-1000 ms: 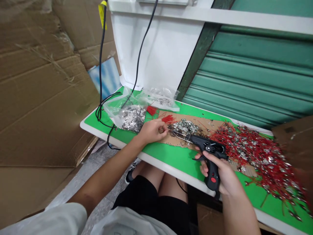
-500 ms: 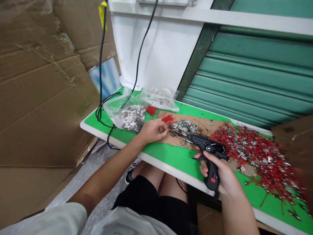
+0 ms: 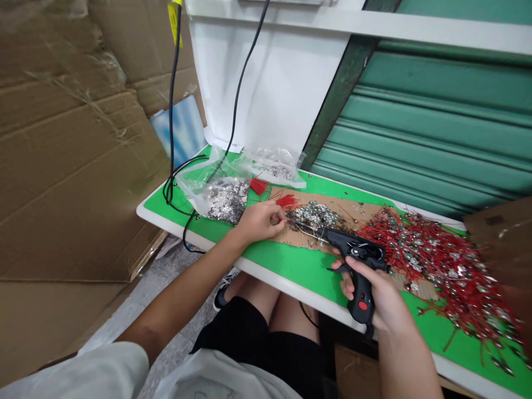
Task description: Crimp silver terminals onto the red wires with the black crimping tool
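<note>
My right hand (image 3: 369, 282) is wrapped round the grip of a black soldering gun (image 3: 357, 249), with fingers at its trigger. Its thin metal tip points left, close to the fingertips of my left hand (image 3: 261, 221). Thumb and finger of that hand are pinched together over the edge of a cardboard sheet (image 3: 301, 241); what lies between them is too small to make out. Just behind the gun's tip is a heap of small silvery metal discs (image 3: 316, 213). Beside my left fingers lies a bundle of short red wires (image 3: 287, 201).
A large pile of red wires with metal discs (image 3: 449, 271) covers the right of the green table (image 3: 291, 271). Plastic bags of metal parts (image 3: 226, 197) lie on the left. Black cables (image 3: 171, 111) hang beside a white bin (image 3: 266, 83). Cardboard boxes (image 3: 62, 166) stand left.
Almost nothing differs. The view has shifted very slightly; both hands and the soldering gun keep nearly the same position, with the tip still by my left fingers.
</note>
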The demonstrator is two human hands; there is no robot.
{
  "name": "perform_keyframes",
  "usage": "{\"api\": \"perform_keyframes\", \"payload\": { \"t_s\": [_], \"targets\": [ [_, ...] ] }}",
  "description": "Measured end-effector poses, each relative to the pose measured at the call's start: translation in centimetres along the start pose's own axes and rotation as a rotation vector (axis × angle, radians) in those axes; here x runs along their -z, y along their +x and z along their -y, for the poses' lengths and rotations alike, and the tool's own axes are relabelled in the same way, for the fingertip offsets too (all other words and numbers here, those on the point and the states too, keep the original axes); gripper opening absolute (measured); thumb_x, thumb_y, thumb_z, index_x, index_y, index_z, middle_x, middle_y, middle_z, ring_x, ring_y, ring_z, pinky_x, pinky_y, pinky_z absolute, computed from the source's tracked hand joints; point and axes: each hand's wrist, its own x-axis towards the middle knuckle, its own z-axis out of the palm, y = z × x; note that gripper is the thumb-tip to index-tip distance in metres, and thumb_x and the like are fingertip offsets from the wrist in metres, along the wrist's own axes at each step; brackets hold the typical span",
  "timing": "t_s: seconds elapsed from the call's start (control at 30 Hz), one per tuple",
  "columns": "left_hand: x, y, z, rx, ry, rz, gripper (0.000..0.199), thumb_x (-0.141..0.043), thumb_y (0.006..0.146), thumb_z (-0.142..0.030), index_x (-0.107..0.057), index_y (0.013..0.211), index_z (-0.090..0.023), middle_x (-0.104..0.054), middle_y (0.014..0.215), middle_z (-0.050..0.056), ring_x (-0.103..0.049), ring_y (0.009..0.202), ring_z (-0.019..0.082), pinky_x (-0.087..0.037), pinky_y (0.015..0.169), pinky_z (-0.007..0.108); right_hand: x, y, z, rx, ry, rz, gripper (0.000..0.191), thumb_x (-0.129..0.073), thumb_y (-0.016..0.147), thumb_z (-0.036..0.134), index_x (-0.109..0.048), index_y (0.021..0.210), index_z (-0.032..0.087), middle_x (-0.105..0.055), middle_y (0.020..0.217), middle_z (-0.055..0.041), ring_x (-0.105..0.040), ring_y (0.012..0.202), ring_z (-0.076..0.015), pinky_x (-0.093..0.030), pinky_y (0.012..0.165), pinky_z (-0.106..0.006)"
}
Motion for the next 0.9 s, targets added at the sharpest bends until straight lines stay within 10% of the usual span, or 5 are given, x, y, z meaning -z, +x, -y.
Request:
{"api": "perform_keyframes", "payload": {
  "t_s": [0.9],
  "targets": [
    [-0.4,0.11,0.41,-0.003,-0.006,-0.007,0.01,-0.062,0.078,-0.028,-0.067,0.076,-0.019,-0.062,0.071,0.0,-0.055,0.066,0.011,-0.04,0.065,0.023,0.01,0.1,0.02,-0.006,0.034,0.008,0.038,-0.084,0.058,0.035,-0.071,0.089,0.016,-0.066,0.074,-0.0051,-0.044,0.041,-0.009,-0.035,0.032,-0.022]
  ]
}}
